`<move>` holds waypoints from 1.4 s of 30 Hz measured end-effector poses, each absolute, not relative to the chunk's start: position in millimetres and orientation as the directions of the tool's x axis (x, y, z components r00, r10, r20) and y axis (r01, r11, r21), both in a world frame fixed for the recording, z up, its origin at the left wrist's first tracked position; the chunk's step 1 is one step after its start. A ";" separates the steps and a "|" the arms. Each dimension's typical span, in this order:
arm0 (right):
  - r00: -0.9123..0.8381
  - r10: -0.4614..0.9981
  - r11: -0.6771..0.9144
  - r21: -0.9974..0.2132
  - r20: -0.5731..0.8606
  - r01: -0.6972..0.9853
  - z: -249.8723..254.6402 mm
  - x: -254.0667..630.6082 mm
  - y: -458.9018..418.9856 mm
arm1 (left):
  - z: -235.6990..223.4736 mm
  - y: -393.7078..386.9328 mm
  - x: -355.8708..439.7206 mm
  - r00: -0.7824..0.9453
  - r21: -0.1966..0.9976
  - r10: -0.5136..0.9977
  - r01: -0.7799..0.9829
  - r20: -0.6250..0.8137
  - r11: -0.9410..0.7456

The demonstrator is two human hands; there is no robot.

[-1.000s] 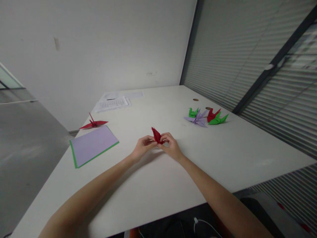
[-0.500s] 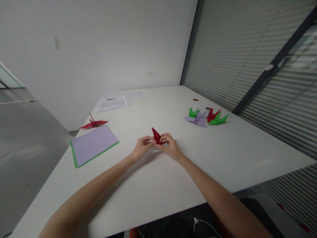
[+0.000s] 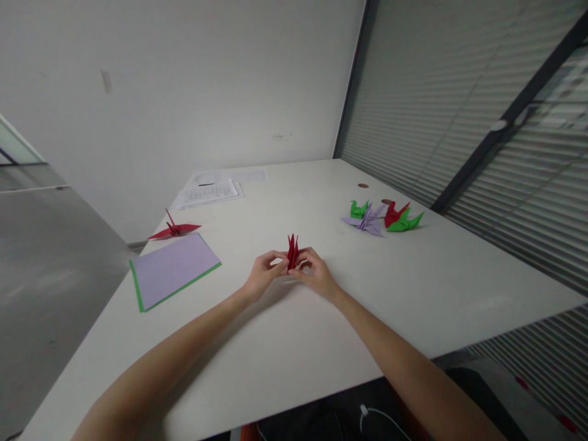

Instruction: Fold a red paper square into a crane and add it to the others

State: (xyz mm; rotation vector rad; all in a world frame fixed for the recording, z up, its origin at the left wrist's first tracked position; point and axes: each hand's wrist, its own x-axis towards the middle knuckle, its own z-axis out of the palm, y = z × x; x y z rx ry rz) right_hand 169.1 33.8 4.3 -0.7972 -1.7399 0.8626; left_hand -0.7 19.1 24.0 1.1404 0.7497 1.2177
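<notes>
A small folded piece of red paper [image 3: 291, 250] stands upright between my two hands above the middle of the white table [image 3: 285, 343]. My left hand [image 3: 263, 274] pinches its left side with curled fingers. My right hand [image 3: 316, 271] pinches its right side the same way. Two narrow points of the red paper stick up above my fingertips. Its lower part is hidden by my fingers.
A stack of lilac and green paper sheets [image 3: 172, 269] lies at the left, with a finished red paper crane [image 3: 173, 229] behind it. Several folded cranes, green [image 3: 404, 222], lilac [image 3: 367, 219] and red [image 3: 392, 212], sit at the right. Printed sheets [image 3: 209, 191] lie at the back.
The red paper piece has turned from leaning left to standing upright, narrower, with two points showing. Both hands have stayed in place, with small finger shifts.
</notes>
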 end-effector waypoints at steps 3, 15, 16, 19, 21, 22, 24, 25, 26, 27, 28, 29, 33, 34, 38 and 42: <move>-0.284 0.832 0.522 -0.846 0.477 0.109 3.4 169.1 33.9 | 22.3 19.4 -1.1 0.258 0.945 0.959 -0.325 0.120 -0.031; -0.276 0.844 0.500 -0.861 0.460 0.093 7.6 169.0 31.8 | 18.1 22.1 -2.3 0.215 0.952 0.969 -0.300 0.126 -0.058; -0.278 0.842 0.501 -0.860 0.461 0.092 7.6 169.0 31.8 | 18.5 22.0 -2.3 0.211 0.954 0.969 -0.294 0.129 -0.063; -0.279 0.839 0.508 -0.856 0.467 0.096 6.9 169.1 32.2 | 18.9 22.3 -2.3 0.209 0.955 0.968 -0.285 0.141 -0.078; -0.278 0.837 0.512 -0.853 0.471 0.098 6.0 169.1 32.7 | 18.5 23.1 -2.6 0.212 0.955 0.965 -0.283 0.154 -0.090; -0.276 0.837 0.513 -0.853 0.473 0.093 5.5 169.2 32.9 | 18.2 23.5 -2.8 0.215 0.955 0.963 -0.281 0.160 -0.096; -0.272 0.836 0.511 -0.856 0.476 0.073 4.3 169.2 33.4 | 17.7 24.1 -3.2 0.214 0.955 0.962 -0.276 0.172 -0.109; -0.269 0.837 0.509 -0.859 0.476 0.061 3.8 169.2 33.6 | 17.6 24.2 -3.4 0.210 0.955 0.962 -0.273 0.174 -0.113; -0.266 0.838 0.505 -0.861 0.476 0.052 3.3 169.2 33.8 | 17.6 24.2 -3.5 0.206 0.956 0.963 -0.269 0.173 -0.115; -0.264 0.840 0.502 -0.864 0.474 0.046 2.9 169.2 34.0 | 17.8 24.1 -3.5 0.201 0.957 0.964 -0.265 0.173 -0.116; -0.265 0.841 0.499 -0.865 0.472 0.044 2.7 169.1 34.1 | 17.9 23.9 -3.6 0.197 0.958 0.965 -0.260 0.172 -0.117; -0.267 0.841 0.498 -0.866 0.470 0.044 2.5 169.1 34.2 | 18.2 23.7 -3.6 0.195 0.959 0.966 -0.257 0.171 -0.118; -0.271 0.840 0.500 -0.865 0.469 0.052 3.1 169.3 34.2 | 18.9 23.2 -3.5 0.204 0.957 0.962 -0.261 0.183 -0.126; -0.271 0.841 0.499 -0.865 0.468 0.055 3.4 169.5 34.2 | 19.0 23.3 -3.4 0.207 0.956 0.960 -0.264 0.187 -0.129; -0.273 0.841 0.499 -0.864 0.467 0.060 3.5 170.2 34.0 | 18.5 24.1 -3.4 0.200 0.954 0.960 -0.267 0.195 -0.138; -0.272 0.840 0.501 -0.864 0.468 0.060 2.8 169.6 34.0 | 17.6 24.5 -3.2 0.194 0.956 0.963 -0.262 0.189 -0.135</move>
